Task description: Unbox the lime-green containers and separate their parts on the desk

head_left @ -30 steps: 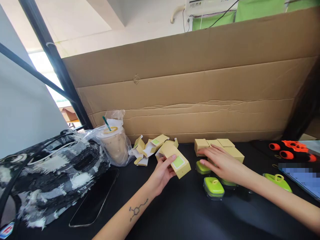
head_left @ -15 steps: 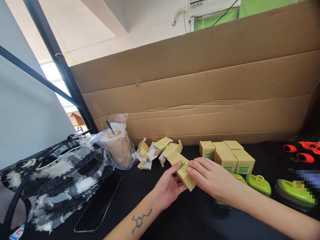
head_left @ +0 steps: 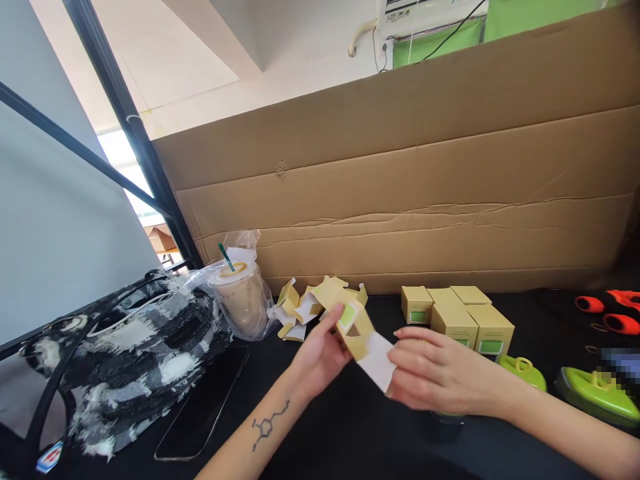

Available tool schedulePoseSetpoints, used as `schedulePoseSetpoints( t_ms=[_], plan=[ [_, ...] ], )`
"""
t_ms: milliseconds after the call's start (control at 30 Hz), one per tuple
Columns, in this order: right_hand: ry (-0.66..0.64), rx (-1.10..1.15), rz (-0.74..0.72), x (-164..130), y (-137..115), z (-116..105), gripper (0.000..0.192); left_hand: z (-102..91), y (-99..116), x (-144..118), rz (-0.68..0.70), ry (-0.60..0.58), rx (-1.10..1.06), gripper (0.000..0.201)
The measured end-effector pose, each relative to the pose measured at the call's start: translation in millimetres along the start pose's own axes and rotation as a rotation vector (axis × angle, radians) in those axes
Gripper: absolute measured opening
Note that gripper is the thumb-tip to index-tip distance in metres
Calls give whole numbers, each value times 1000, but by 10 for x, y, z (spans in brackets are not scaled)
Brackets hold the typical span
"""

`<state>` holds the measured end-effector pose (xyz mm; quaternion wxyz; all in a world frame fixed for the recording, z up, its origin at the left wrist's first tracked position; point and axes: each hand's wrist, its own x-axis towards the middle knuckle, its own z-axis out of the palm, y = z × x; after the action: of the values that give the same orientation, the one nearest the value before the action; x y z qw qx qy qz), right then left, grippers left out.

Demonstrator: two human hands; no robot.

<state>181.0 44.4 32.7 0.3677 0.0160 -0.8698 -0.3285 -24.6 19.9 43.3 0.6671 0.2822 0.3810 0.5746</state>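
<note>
My left hand (head_left: 325,353) grips a small yellow cardboard box (head_left: 361,325) with a green label, thumb on top and fingers beneath. From the box's near end a flap with a white inner face (head_left: 379,363) sticks out toward the right. My right hand (head_left: 430,370) pinches the edge of that flap between thumb and fingers. Just behind the held box lie several opened, flattened yellow boxes (head_left: 300,307). A group of closed yellow boxes (head_left: 454,323) stands beyond my right hand. Green-lidded containers (head_left: 525,371) sit beside my right forearm, one partly hidden under it.
On the left are a black-and-white frayed bag (head_left: 145,363), a phone (head_left: 203,407) and a bagged drink cup (head_left: 243,300) with a straw. Orange-red handled objects (head_left: 620,323) lie far right. A large cardboard sheet (head_left: 400,193) walls off the back of the black table.
The box's near end has opened, and its white-lined flap now extends out. My right hand has shifted from the label area to this flap. The view has moved slightly.
</note>
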Motion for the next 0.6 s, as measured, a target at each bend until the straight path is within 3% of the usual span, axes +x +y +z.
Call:
schedulePoseSetpoints(
  t_ms=[100, 167, 233, 300, 367, 433, 500, 600],
  plan=[
    [23, 14, -76, -109, 133, -30, 10, -42, 265, 79, 249, 44, 494, 47],
    [-146, 12, 107, -171, 324, -40, 14, -76, 512, 192, 339, 100, 699, 60],
    [-435, 37, 404, -220, 569, -18, 19, -116, 782, 350, 406, 167, 848, 75],
    [-587, 54, 562, -267, 815, 52, 20, -164, 1031, 531, 406, 212, 1023, 78],
    [-659, 78, 620, -324, 1012, 164, 27, -218, 1212, 709, 343, 246, 1205, 70],
    [-732, 116, 668, -391, 1141, 292, 37, -276, 1296, 858, 304, 284, 1383, 47],
    [-798, 159, 711, -462, 1210, 408, 43, -336, 1288, 960, 304, 317, 1539, 34],
    [-874, 220, 739, -546, 1253, 523, 49, -423, 1198, 1030, 355, 346, 1732, 35]
  ],
)
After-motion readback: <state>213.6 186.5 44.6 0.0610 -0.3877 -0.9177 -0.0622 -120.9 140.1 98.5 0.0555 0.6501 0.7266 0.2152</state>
